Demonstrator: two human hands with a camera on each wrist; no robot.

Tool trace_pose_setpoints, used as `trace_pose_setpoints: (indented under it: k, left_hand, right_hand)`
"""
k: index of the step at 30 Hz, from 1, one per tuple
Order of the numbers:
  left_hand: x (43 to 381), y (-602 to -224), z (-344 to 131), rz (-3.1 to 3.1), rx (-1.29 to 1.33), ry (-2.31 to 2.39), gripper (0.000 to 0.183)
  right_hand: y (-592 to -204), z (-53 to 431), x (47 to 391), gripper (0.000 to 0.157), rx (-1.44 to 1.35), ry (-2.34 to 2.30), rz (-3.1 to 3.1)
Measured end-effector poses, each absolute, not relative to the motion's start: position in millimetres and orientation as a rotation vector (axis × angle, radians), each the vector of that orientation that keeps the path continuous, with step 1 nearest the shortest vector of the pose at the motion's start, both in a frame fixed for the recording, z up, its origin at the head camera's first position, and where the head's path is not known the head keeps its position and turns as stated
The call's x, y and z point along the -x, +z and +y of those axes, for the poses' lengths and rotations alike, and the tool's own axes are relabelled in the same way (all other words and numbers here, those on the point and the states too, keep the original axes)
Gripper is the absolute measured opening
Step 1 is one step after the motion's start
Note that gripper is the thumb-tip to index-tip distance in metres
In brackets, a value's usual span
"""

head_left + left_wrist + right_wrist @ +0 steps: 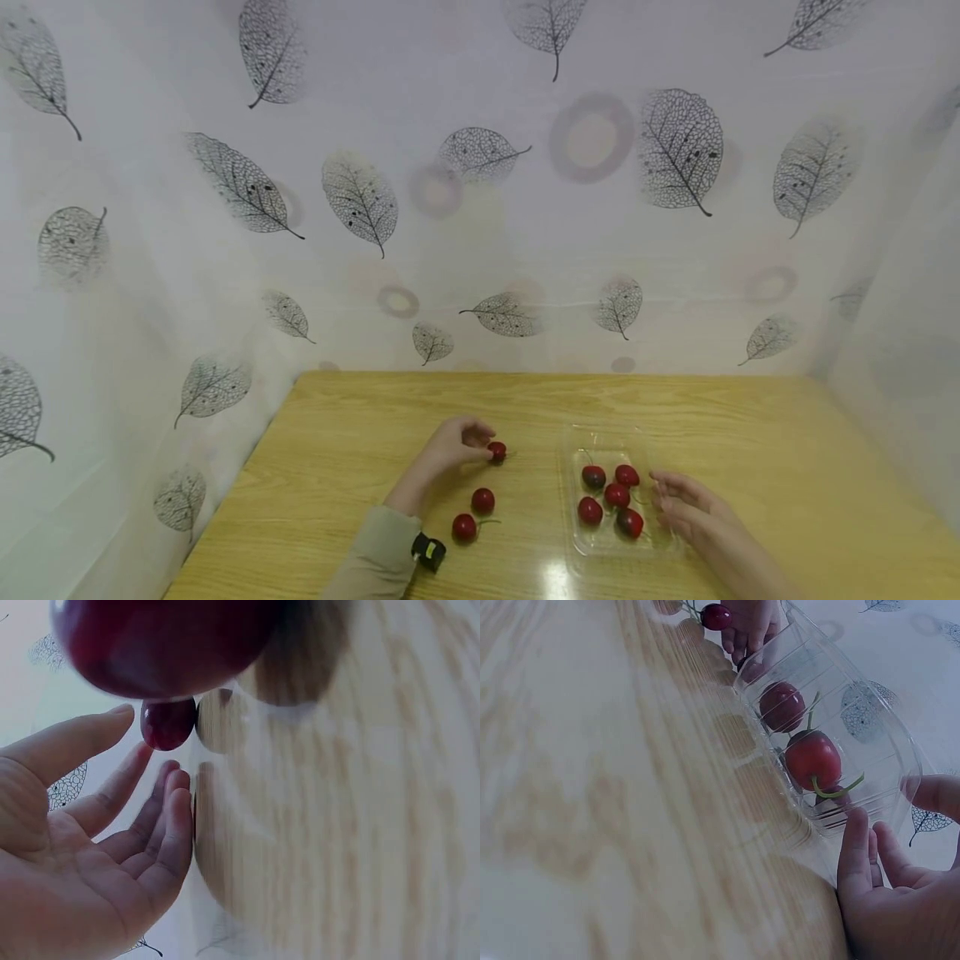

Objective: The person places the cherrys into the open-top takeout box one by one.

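Nearest on the smooth, yellow-brown wood-grained table (322,433) lies a glossy, round, dark-red cherry with a green stem (464,527); a second round, shiny red cherry (483,500) sits just beyond. To their right, a clear, rectangular, ribbed plastic tray (609,547) holds five glossy red cherries (617,495). The right hand (693,508) is loosely open at the tray's right side. Farther, the left hand (450,446) is half open, fingertips at a small, round red cherry (497,452). Behind hangs a white sheet printed with dark, net-veined leaves (360,200).
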State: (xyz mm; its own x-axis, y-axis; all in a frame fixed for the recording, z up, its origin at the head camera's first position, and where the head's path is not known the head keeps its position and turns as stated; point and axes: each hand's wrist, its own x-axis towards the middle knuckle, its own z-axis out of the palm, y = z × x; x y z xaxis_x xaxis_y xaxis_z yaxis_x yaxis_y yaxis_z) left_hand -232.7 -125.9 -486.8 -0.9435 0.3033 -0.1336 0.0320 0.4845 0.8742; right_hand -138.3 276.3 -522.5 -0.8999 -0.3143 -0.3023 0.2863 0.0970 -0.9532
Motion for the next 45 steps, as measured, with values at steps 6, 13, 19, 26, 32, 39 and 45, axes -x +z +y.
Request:
trace_pose_setpoints:
  k: [6,13,19,26,32,39,45]
  left_hand:
    - [233,-488,-127,2.458,-0.296,1.422,0.035]
    - [231,-490,-125,2.422,-0.279,1.413,0.035]
    - [230,-488,-122,2.447,-0.324,1.355,0.032]
    - [226,-485,-120,2.468,-0.315,1.328,0.031]
    - [230,-489,-123,2.462,-0.315,1.325,0.031]
    - [235,-493,-125,2.482,-0.348,1.296,0.029]
    - [237,-494,-126,2.482,-0.341,1.312,0.028]
  right_hand:
    - [-522,276,138,0.073,0.015,-1.858,1.947]
    - [-525,277,138,0.073,0.037,-1.908,1.917]
    - [-526,278,138,0.073,0.062,-1.919,1.888]
    - [-526,278,138,0.073,0.069,-1.906,1.897]
    - [-527,279,140,0.074,0.047,-1.9,1.902]
    - [-525,278,140,0.073,0.049,-1.897,1.91]
    - [-524,277,139,0.071,0.062,-1.869,1.945]
